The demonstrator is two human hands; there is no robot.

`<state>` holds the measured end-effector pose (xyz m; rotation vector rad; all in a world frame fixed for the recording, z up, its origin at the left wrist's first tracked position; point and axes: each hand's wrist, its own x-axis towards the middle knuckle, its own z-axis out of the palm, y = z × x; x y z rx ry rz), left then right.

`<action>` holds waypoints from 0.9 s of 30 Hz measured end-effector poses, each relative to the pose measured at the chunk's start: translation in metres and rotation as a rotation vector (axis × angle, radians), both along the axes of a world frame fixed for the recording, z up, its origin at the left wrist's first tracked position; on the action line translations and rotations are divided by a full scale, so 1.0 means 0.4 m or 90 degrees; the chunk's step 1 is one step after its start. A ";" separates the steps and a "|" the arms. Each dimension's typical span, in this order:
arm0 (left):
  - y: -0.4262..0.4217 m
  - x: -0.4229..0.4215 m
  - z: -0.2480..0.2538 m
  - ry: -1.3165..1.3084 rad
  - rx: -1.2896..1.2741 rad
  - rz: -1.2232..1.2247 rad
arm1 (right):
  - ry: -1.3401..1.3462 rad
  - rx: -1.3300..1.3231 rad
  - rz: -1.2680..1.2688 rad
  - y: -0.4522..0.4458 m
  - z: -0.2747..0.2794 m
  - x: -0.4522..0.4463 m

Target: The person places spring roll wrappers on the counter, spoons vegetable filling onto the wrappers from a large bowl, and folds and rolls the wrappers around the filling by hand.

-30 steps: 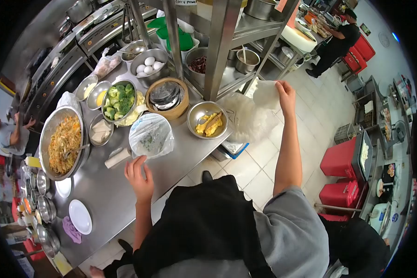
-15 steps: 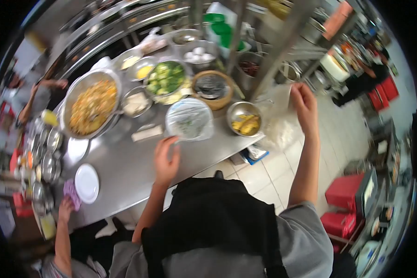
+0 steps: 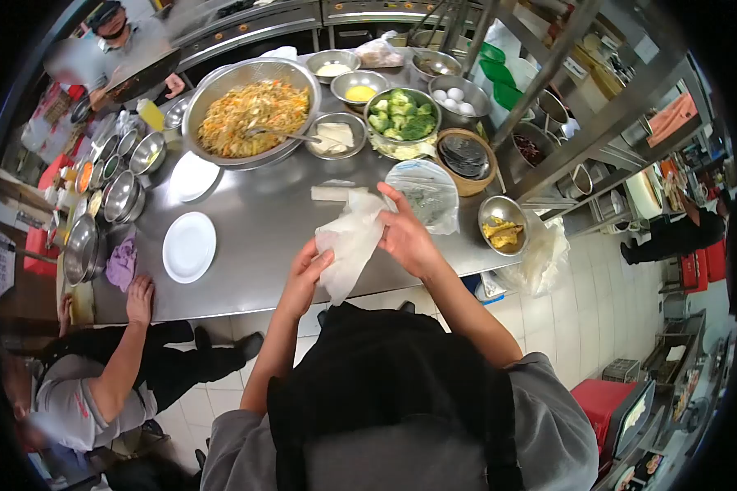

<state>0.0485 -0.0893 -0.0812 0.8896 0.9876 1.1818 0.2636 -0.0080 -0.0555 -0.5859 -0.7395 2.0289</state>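
A thin, whitish, see-through plastic bag [image 3: 348, 250] hangs crumpled between my hands, over the front edge of the steel table [image 3: 270, 254]. On its left side, my left hand [image 3: 305, 277] is closed with the plastic pinched in the fingers. My right hand [image 3: 408, 236] grips the bag's upper right part between thumb and fingers. Just behind my right hand stands a round container in clear plastic [image 3: 424, 192]. A pale, flat, strip-like piece [image 3: 332, 194] lies on the table beyond the bag. To the right is a metal bowl of yellow pieces [image 3: 504, 225].
Farther back are a large bowl of mixed shredded food [image 3: 254, 119], broccoli [image 3: 403, 116], eggs [image 3: 454, 101] and a bamboo steamer [image 3: 467, 161]. White plates [image 3: 190, 247] lie at left, near a co-worker's hand [image 3: 140, 299] and purple cloth [image 3: 123, 263]. A metal post [image 3: 577, 110] rises at right.
My right hand has come left from beside the table's right end to the middle with a plastic bag. My left hand now grips it too. The view has turned; the co-worker's hand left the purple cloth.
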 end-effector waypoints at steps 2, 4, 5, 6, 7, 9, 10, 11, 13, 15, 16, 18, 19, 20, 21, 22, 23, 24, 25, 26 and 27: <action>-0.037 -0.047 -0.025 0.025 -0.073 0.033 | -0.149 0.048 0.024 -0.023 -0.046 -0.037; -0.055 -0.103 -0.081 0.095 -0.097 0.028 | -0.268 0.105 0.037 -0.027 -0.097 -0.075; -0.063 -0.133 -0.108 0.130 -0.109 0.023 | -0.312 0.136 0.038 -0.029 -0.123 -0.097; -0.068 -0.156 -0.109 0.134 -0.123 0.032 | -0.356 0.167 0.037 -0.031 -0.133 -0.121; -0.070 -0.177 -0.110 0.139 -0.137 0.039 | -0.400 0.198 0.034 -0.035 -0.143 -0.141; -0.071 -0.208 -0.106 0.117 -0.145 0.081 | -0.419 0.217 0.035 -0.038 -0.144 -0.188; -0.071 -0.221 -0.099 0.091 -0.138 0.115 | -0.428 0.227 0.035 -0.040 -0.136 -0.212; -0.071 -0.234 -0.091 0.065 -0.131 0.150 | -0.409 0.209 0.031 -0.043 -0.126 -0.233; -0.075 -0.258 -0.079 0.091 -0.059 0.153 | -0.371 0.174 0.026 -0.051 -0.100 -0.274; -0.079 -0.280 -0.081 0.123 0.009 0.169 | -0.364 0.222 -0.034 -0.060 -0.098 -0.308; -0.079 -0.288 -0.090 0.141 0.042 0.183 | -0.361 0.246 -0.065 -0.064 -0.094 -0.321; -0.078 -0.303 -0.094 0.156 0.075 0.196 | -0.389 0.240 -0.074 -0.075 -0.073 -0.326; -0.075 -0.308 -0.091 0.154 0.077 0.197 | -0.404 0.238 -0.077 -0.079 -0.064 -0.322; -0.071 -0.314 -0.088 0.152 0.079 0.199 | -0.414 0.251 -0.086 -0.077 -0.075 -0.318; -0.066 -0.315 -0.081 0.164 0.094 0.196 | -0.424 0.266 -0.095 -0.071 -0.085 -0.315; -0.061 -0.313 -0.075 0.175 0.110 0.195 | -0.432 0.282 -0.103 -0.065 -0.093 -0.309; -0.053 -0.309 -0.070 0.187 0.127 0.195 | -0.440 0.289 -0.097 -0.061 -0.100 -0.298; -0.048 -0.306 -0.070 0.187 0.123 0.196 | -0.449 0.297 -0.090 -0.059 -0.094 -0.289; -0.044 -0.302 -0.069 0.187 0.121 0.198 | -0.456 0.307 -0.083 -0.050 -0.088 -0.282; -0.036 -0.297 -0.067 0.186 0.120 0.200 | -0.461 0.326 -0.084 -0.036 -0.091 -0.277; -0.035 -0.290 -0.063 0.173 0.121 0.210 | -0.466 0.341 -0.085 -0.029 -0.094 -0.274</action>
